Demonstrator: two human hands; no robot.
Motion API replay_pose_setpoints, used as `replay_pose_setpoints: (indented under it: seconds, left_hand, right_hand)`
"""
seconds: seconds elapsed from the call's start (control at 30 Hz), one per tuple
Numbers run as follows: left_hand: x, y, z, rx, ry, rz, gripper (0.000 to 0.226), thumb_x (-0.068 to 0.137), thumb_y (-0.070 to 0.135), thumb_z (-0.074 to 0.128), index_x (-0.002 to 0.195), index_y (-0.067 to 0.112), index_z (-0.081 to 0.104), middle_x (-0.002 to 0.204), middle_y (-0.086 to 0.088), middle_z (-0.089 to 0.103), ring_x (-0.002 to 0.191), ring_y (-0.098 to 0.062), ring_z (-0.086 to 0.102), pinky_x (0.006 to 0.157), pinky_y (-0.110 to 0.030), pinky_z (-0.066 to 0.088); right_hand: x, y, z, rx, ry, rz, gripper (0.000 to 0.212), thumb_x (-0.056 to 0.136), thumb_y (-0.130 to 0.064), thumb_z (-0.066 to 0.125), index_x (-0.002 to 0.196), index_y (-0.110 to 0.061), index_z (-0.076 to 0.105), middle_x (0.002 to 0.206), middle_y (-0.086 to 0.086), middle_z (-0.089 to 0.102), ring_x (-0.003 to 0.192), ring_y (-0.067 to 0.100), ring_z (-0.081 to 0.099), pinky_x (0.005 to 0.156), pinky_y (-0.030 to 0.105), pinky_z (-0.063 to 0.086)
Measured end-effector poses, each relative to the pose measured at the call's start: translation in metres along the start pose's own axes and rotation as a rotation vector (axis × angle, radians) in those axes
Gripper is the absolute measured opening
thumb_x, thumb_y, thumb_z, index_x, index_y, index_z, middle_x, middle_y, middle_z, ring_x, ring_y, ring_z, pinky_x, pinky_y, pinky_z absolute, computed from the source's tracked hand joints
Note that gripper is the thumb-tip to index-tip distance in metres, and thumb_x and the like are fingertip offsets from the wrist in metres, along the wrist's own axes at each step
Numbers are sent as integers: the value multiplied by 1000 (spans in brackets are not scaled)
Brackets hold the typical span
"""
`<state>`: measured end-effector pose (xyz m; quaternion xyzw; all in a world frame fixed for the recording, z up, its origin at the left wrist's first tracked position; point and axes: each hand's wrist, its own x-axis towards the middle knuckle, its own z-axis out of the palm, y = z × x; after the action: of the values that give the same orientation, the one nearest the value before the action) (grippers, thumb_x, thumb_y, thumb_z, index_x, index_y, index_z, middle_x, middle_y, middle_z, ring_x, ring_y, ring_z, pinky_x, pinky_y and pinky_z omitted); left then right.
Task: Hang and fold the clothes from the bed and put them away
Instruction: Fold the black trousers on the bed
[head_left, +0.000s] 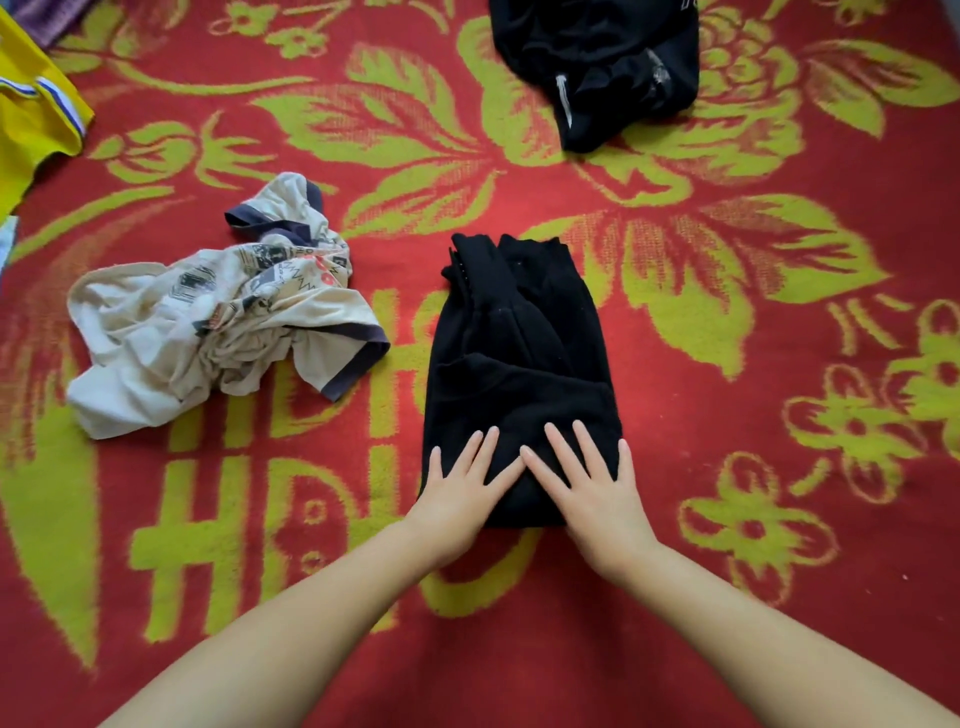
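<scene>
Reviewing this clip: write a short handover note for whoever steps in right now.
Left hand and right hand: both flat, fingers straight, pressing the near end of the folded black garment on the red floral bedspread.
Done: that black piece is folded.
Left: crumpled cream printed T-shirt to its left, bunched black garment at the far edge, yellow garment at far left, all unfolded. Nothing put away yet.

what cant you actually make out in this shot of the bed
Head view only:
- Folded black garment: type unclear; folds hide its shape, and the left hand and right hand lie flat on its near end.
- Crumpled black garment: top edge cuts it off.
- Yellow garment: left edge cuts it off.
- Crumpled cream printed shirt: print unreadable, creased.
</scene>
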<state>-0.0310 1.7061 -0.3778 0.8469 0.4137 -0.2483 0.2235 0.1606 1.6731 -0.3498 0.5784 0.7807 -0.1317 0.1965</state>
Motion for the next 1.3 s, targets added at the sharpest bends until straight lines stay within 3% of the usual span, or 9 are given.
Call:
replay_pose_setpoints:
  seconds: [0.07,0.17,0.27,0.37,0.5,0.63,0.8,1.0,1.3]
  left_hand:
    - [-7,-3,-28,-100,-128,11,103,83,-13,41,145,37,-24,158,-10,-21,146,-27,-17,116,-58,8]
    - [-20,-6,-73,-261,-318,100,93,84,-7,36,149,41,-9,161,-10,1,145,-27,18,111,-37,31]
    - [-30,-11,-109,-475,-560,193,84,83,-3,37,150,41,14,140,-3,45,89,0,57,67,-6,41]
    - [-23,-31,-144,-800,-709,99,64,77,-4,44,134,24,48,115,-5,59,94,-14,60,73,-25,45]
    - [28,-84,-174,-692,-341,-70,30,73,8,55,100,17,62,91,2,63,85,-16,59,71,-28,43]
    - [80,-109,-160,-437,-17,-270,38,89,13,50,126,16,55,124,-6,60,108,-24,55,91,-37,43]
    - [76,-46,-94,-124,553,-325,54,98,41,27,150,24,28,157,-2,26,146,-21,17,113,-59,-2]
    - [81,-22,-44,-234,457,-395,58,92,56,2,146,38,-10,157,6,-15,145,-17,-20,110,-61,-13]
    - [110,-40,-25,-280,533,-365,61,93,54,18,150,35,13,161,1,5,148,-22,-3,110,-65,1]
  right_hand:
    - [8,4,-7,56,-69,-37,91,89,-16,59,153,-34,-2,162,4,-2,148,31,1,112,59,17]
    - [3,17,-36,184,-213,-130,78,91,-25,53,152,-36,4,161,-4,6,147,24,12,109,48,27]
    - [1,36,-79,365,-455,-317,75,80,-22,60,145,-39,26,148,-8,38,130,19,42,99,36,43]
    - [27,57,-120,519,-692,-338,64,79,-18,62,137,-36,40,123,-10,57,108,10,55,88,25,46]
    - [94,90,-145,724,-549,-143,50,87,-16,56,133,-32,48,126,-10,53,111,10,54,87,21,43]
    - [140,91,-125,648,-180,69,39,98,-24,44,137,-25,47,141,-1,48,128,18,45,105,36,37]
    - [114,31,-73,239,278,163,51,102,-36,30,150,-22,27,160,4,17,149,25,4,110,63,-8]
    - [107,20,-20,267,245,205,55,102,-44,23,152,-33,6,157,-6,-15,141,18,-29,108,60,-19]
    - [133,36,7,317,405,115,54,96,-37,28,148,-23,32,158,5,21,147,28,4,110,67,9]
